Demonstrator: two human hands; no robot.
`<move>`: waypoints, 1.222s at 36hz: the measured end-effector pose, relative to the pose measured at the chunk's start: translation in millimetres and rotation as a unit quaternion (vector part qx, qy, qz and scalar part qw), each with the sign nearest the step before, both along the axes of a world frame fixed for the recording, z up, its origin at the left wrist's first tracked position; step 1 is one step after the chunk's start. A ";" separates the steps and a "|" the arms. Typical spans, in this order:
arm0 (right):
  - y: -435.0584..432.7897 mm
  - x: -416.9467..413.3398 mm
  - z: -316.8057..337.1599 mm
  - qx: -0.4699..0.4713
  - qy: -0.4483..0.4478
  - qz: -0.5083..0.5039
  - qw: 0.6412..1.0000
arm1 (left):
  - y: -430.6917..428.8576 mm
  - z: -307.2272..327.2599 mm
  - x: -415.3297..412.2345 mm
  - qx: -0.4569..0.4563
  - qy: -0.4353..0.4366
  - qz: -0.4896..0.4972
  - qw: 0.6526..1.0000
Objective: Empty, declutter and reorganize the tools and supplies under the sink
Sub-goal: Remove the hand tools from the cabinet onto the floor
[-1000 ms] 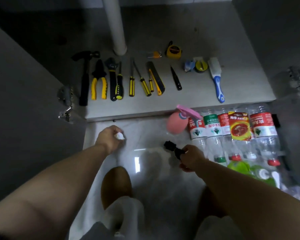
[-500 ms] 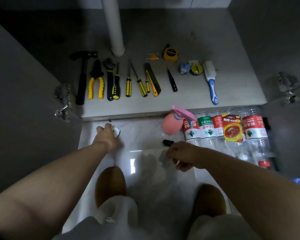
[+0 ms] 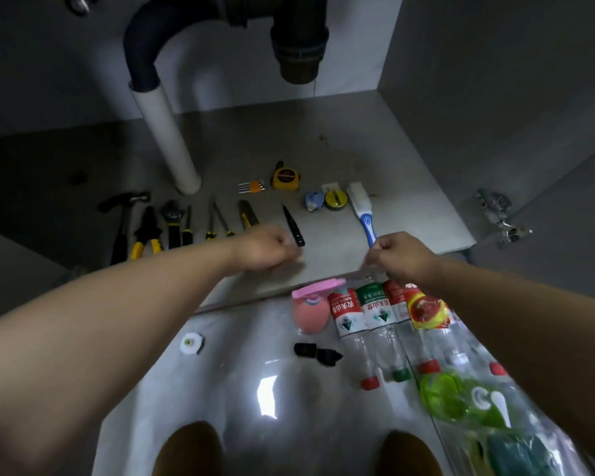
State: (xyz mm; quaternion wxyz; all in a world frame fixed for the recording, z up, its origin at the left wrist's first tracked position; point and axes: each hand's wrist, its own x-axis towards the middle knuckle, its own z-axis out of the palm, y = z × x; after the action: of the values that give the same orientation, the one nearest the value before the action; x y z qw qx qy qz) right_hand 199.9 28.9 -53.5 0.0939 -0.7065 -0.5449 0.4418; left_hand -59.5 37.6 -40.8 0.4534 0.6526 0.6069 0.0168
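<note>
Left hand [image 3: 268, 249] is over the front edge of the cabinet floor [image 3: 409, 187], fingers curled into a fist, nothing visible in it. Right hand [image 3: 401, 257] is also curled, just above the base ends of the water bottles [image 3: 375, 324]. There's a clear blur at its fingertips, and I cannot tell if it grips a bottle or nothing.

The bottles lie side by side on the floor tile [image 3: 241, 372], bases toward the cabinet, caps toward the person. A pink spray bottle [image 3: 310, 314] touches the leftmost one. They look empty, so likely light, thin-walled, smooth and prone to roll and dent; best taken round the labelled middle or the neck.

The tools sit in a row on the cabinet floor: hammer [image 3: 122, 221], pliers [image 3: 146, 235], tape measure [image 3: 285, 176], brush [image 3: 363, 211]. All are rigid. The hammer is probably head-heavy, so hold it near the head; the rest by their handles.

A small white part [image 3: 191, 343] and a black part [image 3: 316, 352] lie loose on the tile, probably light enough to pinch up.
</note>
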 end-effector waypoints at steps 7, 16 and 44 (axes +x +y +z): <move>30.1 6.0 -27.1 0.071 -0.126 0.015 0.989 | 66.7 -25.4 38.3 0.138 0.016 -0.008 0.990; 55.4 -7.4 -59.2 0.079 -0.189 -0.016 0.979 | 103.5 -53.0 62.8 0.184 0.136 -0.116 0.967; -0.7 -49.5 43.1 0.050 -0.001 0.089 0.995 | -11.3 8.0 -33.0 0.201 -0.006 0.076 0.977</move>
State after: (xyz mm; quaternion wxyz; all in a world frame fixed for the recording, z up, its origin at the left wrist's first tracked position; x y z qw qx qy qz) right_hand 150.4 28.2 -10.4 0.0889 -0.6499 -0.6275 0.4195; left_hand -92.5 26.3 -32.8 0.3140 0.6824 0.6362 0.1762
